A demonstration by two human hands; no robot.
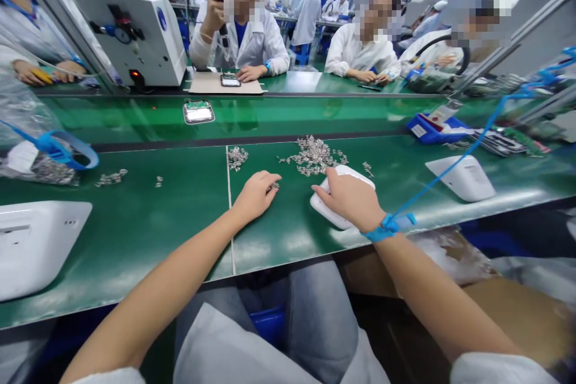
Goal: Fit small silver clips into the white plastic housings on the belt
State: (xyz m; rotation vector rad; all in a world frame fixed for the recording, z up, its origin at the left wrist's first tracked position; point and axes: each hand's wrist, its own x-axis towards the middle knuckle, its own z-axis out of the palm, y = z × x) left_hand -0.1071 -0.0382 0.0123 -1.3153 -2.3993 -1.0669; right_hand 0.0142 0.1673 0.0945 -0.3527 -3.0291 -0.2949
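My left hand [256, 193] rests on the green tabletop with its fingers curled over a few small silvery metal parts [272, 186]. My right hand [353, 195], with a blue strap at the wrist, is closed on a white plastic housing [320, 206]; its fingers hide much of the housing. Beyond both hands lies a loose pile of small metal parts [314, 155]. A smaller heap of the same parts [237, 158] sits past my left hand, beside a pale line on the table.
White housings stand at the left [42, 246] and right [468, 179]. A plastic bag of metal parts [49, 168] lies far left. A blue tray [436, 128] is at the right. A blue cord [454, 162] runs from my right wrist. Co-workers sit across the green line.
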